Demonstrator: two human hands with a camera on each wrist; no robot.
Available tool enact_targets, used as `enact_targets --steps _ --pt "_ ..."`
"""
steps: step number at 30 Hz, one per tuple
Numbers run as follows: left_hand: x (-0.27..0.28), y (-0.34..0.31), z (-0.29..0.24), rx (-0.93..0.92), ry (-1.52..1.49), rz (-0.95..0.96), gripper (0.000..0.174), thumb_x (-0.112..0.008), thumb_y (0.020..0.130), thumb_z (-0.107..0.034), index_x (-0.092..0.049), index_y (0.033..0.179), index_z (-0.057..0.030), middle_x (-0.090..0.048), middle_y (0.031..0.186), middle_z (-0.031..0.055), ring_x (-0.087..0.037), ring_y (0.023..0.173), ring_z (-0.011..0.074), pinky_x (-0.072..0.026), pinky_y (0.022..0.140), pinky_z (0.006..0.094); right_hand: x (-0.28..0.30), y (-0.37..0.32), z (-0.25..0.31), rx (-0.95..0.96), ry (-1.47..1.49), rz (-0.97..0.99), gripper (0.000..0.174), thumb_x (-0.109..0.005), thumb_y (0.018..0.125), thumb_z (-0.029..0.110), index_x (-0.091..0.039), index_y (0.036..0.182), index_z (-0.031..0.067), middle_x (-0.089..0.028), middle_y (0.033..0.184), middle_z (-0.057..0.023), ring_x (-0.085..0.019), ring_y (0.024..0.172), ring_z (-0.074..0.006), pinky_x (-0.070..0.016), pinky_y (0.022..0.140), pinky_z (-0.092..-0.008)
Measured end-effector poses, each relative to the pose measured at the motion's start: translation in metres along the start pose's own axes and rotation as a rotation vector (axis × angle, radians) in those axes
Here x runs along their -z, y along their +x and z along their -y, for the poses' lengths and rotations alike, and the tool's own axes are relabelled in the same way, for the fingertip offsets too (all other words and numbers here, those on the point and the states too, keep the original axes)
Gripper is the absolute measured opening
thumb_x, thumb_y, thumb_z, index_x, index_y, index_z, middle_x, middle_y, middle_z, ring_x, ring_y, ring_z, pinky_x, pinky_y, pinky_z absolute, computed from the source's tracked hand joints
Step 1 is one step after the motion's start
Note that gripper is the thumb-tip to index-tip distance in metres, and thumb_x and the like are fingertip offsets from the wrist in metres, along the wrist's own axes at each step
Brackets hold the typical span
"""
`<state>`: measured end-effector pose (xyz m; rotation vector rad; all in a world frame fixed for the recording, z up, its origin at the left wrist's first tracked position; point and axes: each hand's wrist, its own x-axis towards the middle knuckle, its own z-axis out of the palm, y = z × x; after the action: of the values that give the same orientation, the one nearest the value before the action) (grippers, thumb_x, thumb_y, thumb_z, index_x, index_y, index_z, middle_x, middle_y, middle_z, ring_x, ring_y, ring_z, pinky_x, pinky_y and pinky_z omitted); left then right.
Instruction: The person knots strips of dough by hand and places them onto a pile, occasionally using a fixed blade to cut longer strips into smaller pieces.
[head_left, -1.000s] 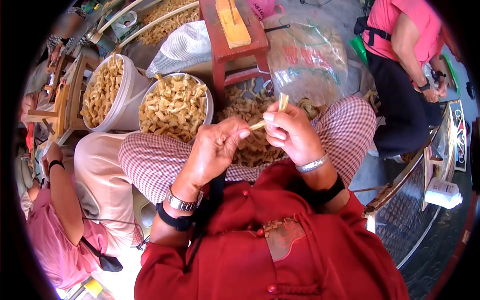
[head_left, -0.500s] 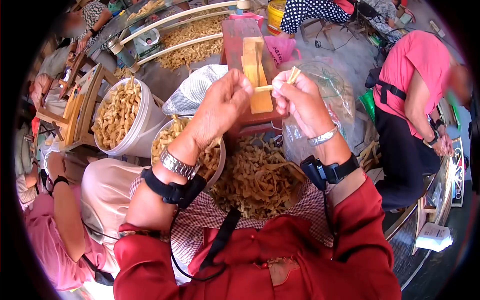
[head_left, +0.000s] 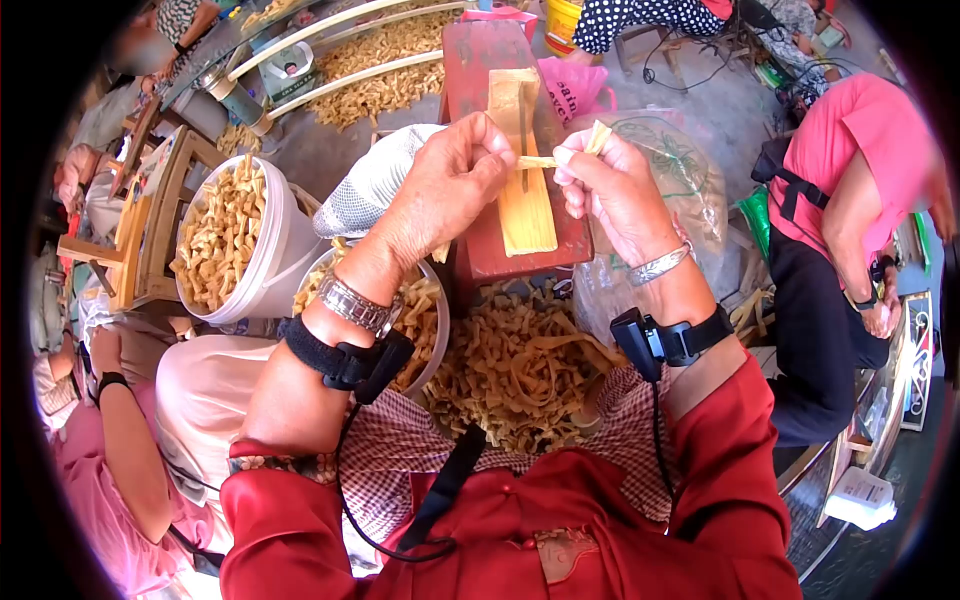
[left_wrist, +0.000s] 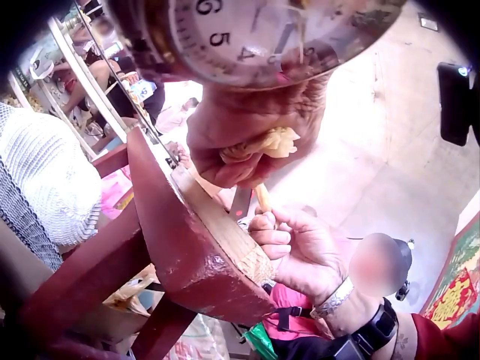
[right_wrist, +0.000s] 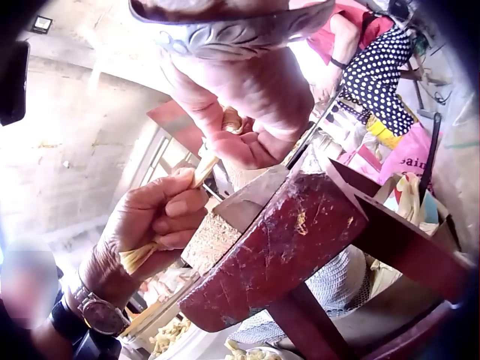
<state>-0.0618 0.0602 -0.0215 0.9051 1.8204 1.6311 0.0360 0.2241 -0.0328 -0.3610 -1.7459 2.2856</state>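
Note:
In the head view a pale yellow, limp strip (head_left: 537, 162) is stretched between both hands, its material unclear. My left hand (head_left: 452, 190) pinches one side of it, thumb against curled fingers. A bunched pale end (left_wrist: 276, 142) pokes out of that hand in the left wrist view. My right hand (head_left: 622, 190) pinches the other side, and a folded end (head_left: 599, 137) sticks up above its thumb. Both hands are over a wooden block (head_left: 527, 225) with a dark slot in its upper half. This block lies on a red wooden bench (head_left: 465, 75).
Below the bench lies a heap of yellowish pieces (head_left: 520, 370). Left of it stand a white bucket (head_left: 285, 240) and a second tub (head_left: 443, 330), both full of similar pieces. A white mesh sack (head_left: 365, 185) leans nearby. A person in pink (head_left: 880, 130) sits at the right.
Both hands have risen from above the lap to over the wooden block, carrying the strip. In the last half second the strip has shifted slightly up the block. The head view has tilted forward.

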Motion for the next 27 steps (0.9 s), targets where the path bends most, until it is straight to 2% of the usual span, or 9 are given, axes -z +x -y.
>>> enact_targets --steps 4,7,10,13,16,19,22,27 --pt "0.001 0.004 -0.002 -0.013 0.077 -0.012 0.008 -0.053 0.093 -0.012 -0.049 0.087 -0.0086 -0.046 0.066 -0.0066 -0.038 0.055 0.0006 -0.0287 0.046 0.0169 0.002 0.007 -0.006 0.011 -0.035 -0.001 0.008 -0.060 0.084 0.009 -0.055 0.087 0.0044 -0.056 0.069 -0.0019 -0.049 0.051 -0.0069 -0.0408 0.044 -0.0211" --pt "0.004 0.008 0.007 -0.033 0.060 0.004 0.007 -0.055 0.088 -0.003 -0.050 0.084 -0.0037 -0.052 0.076 -0.0033 -0.048 0.070 0.0033 -0.0431 0.064 0.0194 0.001 0.009 -0.010 0.013 -0.078 -0.008 0.007 -0.060 0.083 0.007 -0.054 0.086 0.0038 -0.055 0.068 -0.0020 -0.049 0.048 -0.0067 -0.0394 0.040 -0.0211" --pt "0.002 0.008 0.010 -0.052 -0.002 0.002 0.007 -0.054 0.086 0.000 -0.050 0.083 -0.0030 -0.054 0.076 -0.0022 -0.049 0.071 0.0034 -0.0440 0.065 0.0200 -0.002 0.009 -0.012 0.020 -0.116 -0.019 0.007 -0.060 0.083 0.005 -0.054 0.086 0.0031 -0.055 0.067 -0.0020 -0.049 0.047 -0.0067 -0.0388 0.038 -0.0212" --pt "0.000 0.010 0.011 -0.041 0.023 -0.024 0.006 -0.054 0.086 0.000 -0.050 0.081 -0.0026 -0.055 0.075 -0.0020 -0.050 0.070 0.0038 -0.0446 0.065 0.0207 -0.003 0.009 -0.015 0.057 -0.156 -0.020 0.007 -0.060 0.083 0.004 -0.054 0.087 0.0028 -0.055 0.066 -0.0014 -0.049 0.046 -0.0066 -0.0395 0.038 -0.0215" --pt "-0.002 0.011 0.013 -0.071 0.191 -0.079 0.007 -0.053 0.086 -0.001 -0.050 0.080 -0.0027 -0.054 0.070 -0.0011 -0.051 0.069 0.0051 -0.0454 0.063 0.0218 -0.004 0.008 -0.018 0.084 -0.197 -0.033 0.007 -0.060 0.084 0.005 -0.054 0.088 0.0028 -0.054 0.065 -0.0010 -0.049 0.045 -0.0064 -0.0399 0.038 -0.0216" --pt "0.005 0.014 0.028 -0.082 0.467 -0.224 0.008 -0.054 0.089 -0.005 -0.051 0.082 -0.0062 -0.047 0.065 -0.0062 -0.038 0.055 0.0003 -0.0308 0.046 0.0181 -0.005 0.005 -0.018 0.091 -0.255 -0.058 0.007 -0.060 0.084 0.005 -0.054 0.088 0.0029 -0.054 0.065 -0.0008 -0.049 0.045 -0.0061 -0.0395 0.038 -0.0213" --pt "0.009 0.003 0.014 0.052 0.011 -0.122 0.009 -0.052 0.091 -0.009 -0.050 0.082 -0.0064 -0.048 0.063 -0.0036 -0.036 0.050 0.0022 -0.0290 0.043 0.0198 -0.001 -0.003 -0.016 0.066 -0.192 -0.016 0.010 -0.062 0.084 0.007 -0.054 0.088 0.0030 -0.054 0.064 -0.0007 -0.049 0.044 -0.0056 -0.0387 0.037 -0.0203" --pt "0.010 -0.009 -0.005 0.180 -0.052 -0.092 0.013 -0.046 0.093 -0.019 -0.048 0.087 -0.0073 -0.047 0.059 -0.0007 -0.033 0.045 0.0046 -0.0269 0.041 0.0199 -0.003 -0.025 0.007 -0.040 -0.190 0.170 0.024 -0.065 0.086 0.025 -0.055 0.085 0.0031 -0.055 0.061 -0.0007 -0.048 0.042 -0.0044 -0.0370 0.037 -0.0185"
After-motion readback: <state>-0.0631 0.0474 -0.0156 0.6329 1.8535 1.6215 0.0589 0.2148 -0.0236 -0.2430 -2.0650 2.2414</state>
